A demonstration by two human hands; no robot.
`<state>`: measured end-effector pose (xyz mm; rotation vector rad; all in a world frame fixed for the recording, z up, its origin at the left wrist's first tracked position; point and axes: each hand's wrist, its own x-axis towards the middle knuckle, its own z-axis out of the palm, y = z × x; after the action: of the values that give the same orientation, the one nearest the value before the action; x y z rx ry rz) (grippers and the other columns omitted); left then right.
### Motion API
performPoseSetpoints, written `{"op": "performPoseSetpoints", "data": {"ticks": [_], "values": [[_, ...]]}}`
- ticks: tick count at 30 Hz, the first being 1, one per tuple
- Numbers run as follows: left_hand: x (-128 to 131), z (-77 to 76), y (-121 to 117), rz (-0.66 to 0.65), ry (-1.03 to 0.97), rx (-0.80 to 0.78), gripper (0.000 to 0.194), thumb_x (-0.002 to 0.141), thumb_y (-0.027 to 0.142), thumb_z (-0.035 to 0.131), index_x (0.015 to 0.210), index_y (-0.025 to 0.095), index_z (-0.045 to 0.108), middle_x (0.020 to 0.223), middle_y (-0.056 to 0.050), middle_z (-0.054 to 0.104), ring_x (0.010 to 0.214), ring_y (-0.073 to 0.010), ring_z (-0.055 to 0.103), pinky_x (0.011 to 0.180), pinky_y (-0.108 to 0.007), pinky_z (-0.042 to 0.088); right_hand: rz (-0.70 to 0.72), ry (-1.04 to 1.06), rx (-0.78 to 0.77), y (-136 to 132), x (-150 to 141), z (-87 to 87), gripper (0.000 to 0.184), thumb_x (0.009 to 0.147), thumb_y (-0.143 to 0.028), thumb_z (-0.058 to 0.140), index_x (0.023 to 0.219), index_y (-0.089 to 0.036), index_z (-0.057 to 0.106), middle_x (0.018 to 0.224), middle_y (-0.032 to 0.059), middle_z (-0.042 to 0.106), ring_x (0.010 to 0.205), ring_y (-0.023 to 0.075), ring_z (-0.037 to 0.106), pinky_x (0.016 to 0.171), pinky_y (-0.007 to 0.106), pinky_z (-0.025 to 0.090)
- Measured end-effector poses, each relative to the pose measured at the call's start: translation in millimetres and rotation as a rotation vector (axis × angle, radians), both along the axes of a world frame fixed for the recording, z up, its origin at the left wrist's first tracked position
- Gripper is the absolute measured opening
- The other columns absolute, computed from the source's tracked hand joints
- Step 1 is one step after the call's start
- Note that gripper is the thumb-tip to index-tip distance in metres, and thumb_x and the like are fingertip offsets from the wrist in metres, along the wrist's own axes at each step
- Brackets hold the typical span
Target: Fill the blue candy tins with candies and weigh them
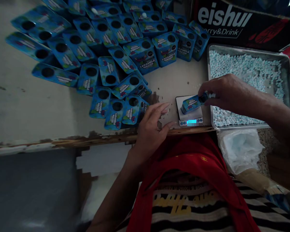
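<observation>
A small blue candy box (192, 102) lies on a little digital scale (189, 113) near the table's front edge. My right hand (223, 92) pinches the box's right end, fingers closed on it, with a pale candy at the fingertips. My left hand (152, 123) rests on the table just left of the scale, fingers stretched out and holding nothing, beside the nearest boxes of the pile.
Several blue candy boxes (116, 58) lie piled across the worn white table (26, 103). A metal tray (287, 80) of small pale candies stands at right, a black carton (231, 22) behind it. A plastic bag (241, 149) hangs below the tray.
</observation>
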<state>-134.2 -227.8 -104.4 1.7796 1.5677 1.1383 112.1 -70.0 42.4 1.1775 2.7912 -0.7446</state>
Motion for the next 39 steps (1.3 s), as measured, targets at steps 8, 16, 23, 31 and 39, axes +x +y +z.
{"op": "performPoseSetpoints", "data": {"ticks": [8, 16, 23, 31, 39], "values": [[0, -2.8, -4, 0.002, 0.016, -0.055, 0.054, 0.103, 0.031, 0.076, 0.155, 0.027, 0.062, 0.153, -0.012, 0.064, 0.125, -0.0265, 0.078, 0.116, -0.046, 0.066, -0.023, -0.002, 0.060, -2, -1, 0.2, 0.024, 0.081, -0.010, 0.088, 0.099, -0.024, 0.086, 0.078, -0.0019, 0.071, 0.076, 0.0176, 0.066, 0.074, 0.030, 0.040], [3, 5.7, -8, 0.021, 0.067, 0.026, 0.042, 0.101, 0.027, 0.078, 0.143, 0.025, 0.071, 0.137, -0.009, 0.076, 0.114, -0.0242, 0.081, 0.108, -0.040, 0.068, -0.250, 0.340, -0.242, 7, 12, -9.0, 0.018, 0.083, -0.035, 0.093, 0.079, -0.020, 0.082, 0.071, -0.0015, 0.069, 0.068, 0.0125, 0.056, 0.063, 0.027, 0.037], [23, 35.2, 10, 0.116, 0.102, 0.215, 0.026, 0.105, 0.029, 0.079, 0.130, 0.028, 0.078, 0.121, -0.005, 0.082, 0.114, -0.0242, 0.081, 0.105, -0.038, 0.068, -0.529, 0.711, -0.793, 2, 47, -28.2, 0.042, 0.078, -0.045, 0.103, 0.074, -0.019, 0.070, 0.058, -0.0074, 0.052, 0.053, 0.0067, 0.040, 0.050, 0.021, 0.028], [71, 65.0, 23, 0.051, 0.087, 0.255, 0.017, 0.107, 0.032, 0.077, 0.123, 0.026, 0.080, 0.116, -0.005, 0.083, 0.108, -0.0217, 0.081, 0.104, -0.037, 0.067, -0.711, 0.786, -0.937, -43, 52, -38.7, 0.067, 0.094, -0.085, 0.074, 0.086, -0.019, 0.073, 0.071, -0.0005, 0.064, 0.051, 0.0082, 0.042, 0.047, 0.023, 0.033], [85, 47.6, 11, 0.023, 0.050, 0.203, 0.018, 0.106, 0.030, 0.078, 0.123, 0.024, 0.080, 0.107, -0.004, 0.082, 0.093, -0.0188, 0.080, 0.092, -0.032, 0.067, -0.690, 0.760, -0.871, -64, 68, -47.3, 0.089, 0.097, -0.099, 0.046, 0.099, -0.019, 0.084, 0.078, 0.0087, 0.075, 0.066, 0.0180, 0.063, 0.058, 0.027, 0.052]]}}
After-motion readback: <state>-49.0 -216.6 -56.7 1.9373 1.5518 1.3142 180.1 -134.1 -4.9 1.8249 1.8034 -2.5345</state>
